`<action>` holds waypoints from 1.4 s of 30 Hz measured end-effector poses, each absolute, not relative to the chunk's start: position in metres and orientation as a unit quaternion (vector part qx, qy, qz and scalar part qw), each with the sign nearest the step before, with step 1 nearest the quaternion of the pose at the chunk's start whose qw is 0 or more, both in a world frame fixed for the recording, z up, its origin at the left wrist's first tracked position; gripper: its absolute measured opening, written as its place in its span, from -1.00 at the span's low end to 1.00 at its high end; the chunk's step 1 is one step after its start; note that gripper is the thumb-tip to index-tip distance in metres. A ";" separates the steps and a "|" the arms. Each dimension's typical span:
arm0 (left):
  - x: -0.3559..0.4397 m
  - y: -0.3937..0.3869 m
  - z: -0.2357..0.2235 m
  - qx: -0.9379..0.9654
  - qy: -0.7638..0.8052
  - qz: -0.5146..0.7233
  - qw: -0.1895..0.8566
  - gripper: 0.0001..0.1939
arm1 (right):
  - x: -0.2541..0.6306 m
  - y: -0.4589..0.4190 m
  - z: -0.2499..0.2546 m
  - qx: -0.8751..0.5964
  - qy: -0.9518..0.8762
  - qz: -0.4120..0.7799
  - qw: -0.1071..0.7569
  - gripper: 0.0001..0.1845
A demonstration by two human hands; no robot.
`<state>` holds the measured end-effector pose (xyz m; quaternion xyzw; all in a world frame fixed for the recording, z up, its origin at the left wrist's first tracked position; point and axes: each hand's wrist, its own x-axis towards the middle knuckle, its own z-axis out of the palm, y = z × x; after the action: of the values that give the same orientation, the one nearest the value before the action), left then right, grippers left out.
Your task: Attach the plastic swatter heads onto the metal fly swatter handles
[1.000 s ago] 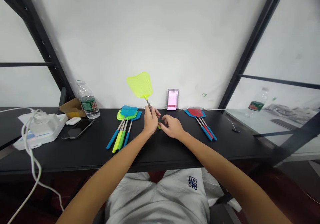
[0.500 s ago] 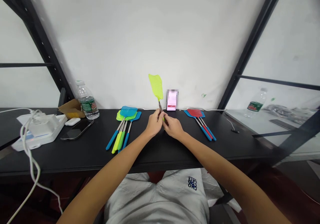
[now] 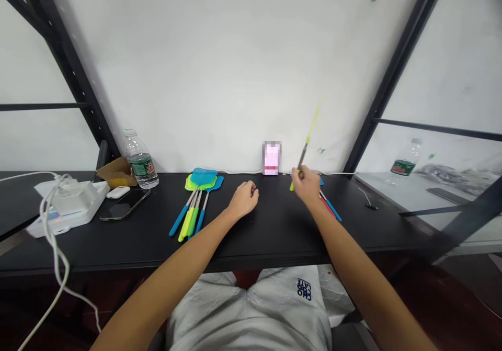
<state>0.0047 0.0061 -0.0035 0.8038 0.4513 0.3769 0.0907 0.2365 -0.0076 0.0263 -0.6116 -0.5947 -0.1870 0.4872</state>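
Observation:
My right hand (image 3: 307, 184) is closed round the handle of a yellow-green fly swatter (image 3: 303, 156), raised above the right side of the table. Its head is seen almost edge-on and leans to the right. Behind that hand lie the other swatters (image 3: 330, 206), blue and red, partly hidden by the hand and wrist. My left hand (image 3: 243, 199) rests low over the middle of the table, its fingers curled in and nothing visible in them. To its left lies a bunch of blue, yellow and green fly swatters (image 3: 204, 176), heads toward the wall.
A lit phone (image 3: 271, 158) stands against the wall. At the left are a water bottle (image 3: 141, 163), a dark phone (image 3: 124, 204), a white case (image 3: 118, 192), an open cardboard box (image 3: 117, 170) and a power strip (image 3: 74, 210) with cables. A short cable (image 3: 368, 203) lies at the right.
My left hand has let go of the yellow-green fly swatter. My right hand has carried it rightward, over the blue and red swatters, and its head has turned edge-on.

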 end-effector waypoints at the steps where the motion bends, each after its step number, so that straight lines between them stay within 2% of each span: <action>1: 0.004 0.008 -0.005 0.805 0.458 0.368 0.087 -0.87 | 0.251 -0.008 0.030 -0.632 -0.576 -0.192 0.482 -0.64; 4: 0.003 0.009 -0.006 0.808 0.462 0.357 0.080 -0.88 | 0.288 -0.013 0.037 -0.709 -0.513 -0.186 0.446 -0.65; 7: 0.003 0.009 -0.006 0.812 0.459 0.351 0.080 -0.87 | 0.309 -0.017 0.039 -0.775 -0.506 -0.126 0.357 -0.67; 11: 0.003 0.008 -0.005 0.815 0.459 0.345 0.080 -0.86 | 0.314 -0.017 0.038 -0.815 -0.524 -0.033 0.243 -0.67; 14: 0.003 0.008 -0.005 0.813 0.466 0.339 0.082 -0.85 | 0.313 -0.017 0.039 -0.828 -0.523 0.013 0.201 -0.67; 22: 0.002 0.009 -0.006 0.813 0.473 0.329 0.078 -0.84 | 0.332 -0.019 0.035 -0.858 -0.491 0.062 0.138 -0.63; 29: 0.002 0.007 -0.004 0.818 0.486 0.302 0.057 -0.82 | 0.343 -0.020 0.027 -0.860 -0.494 0.095 0.087 -0.72; 34: 0.001 0.000 -0.001 0.779 0.578 0.241 -0.013 -0.78 | 0.348 -0.021 0.024 -0.867 -0.481 0.091 0.094 -0.65; 38: -0.007 0.002 0.000 0.709 0.664 0.220 -0.093 -0.65 | 0.352 -0.022 0.021 -0.862 -0.491 0.067 0.103 -0.65; 42: -0.019 0.014 0.003 0.662 0.711 0.205 -0.125 -0.56 | 0.352 -0.023 0.020 -0.864 -0.489 0.059 0.101 -0.64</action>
<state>-0.0194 0.0135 0.0033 0.6616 0.7106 0.2046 -0.1247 0.3516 -0.0230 0.0197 -0.8642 -0.4893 0.0593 0.1012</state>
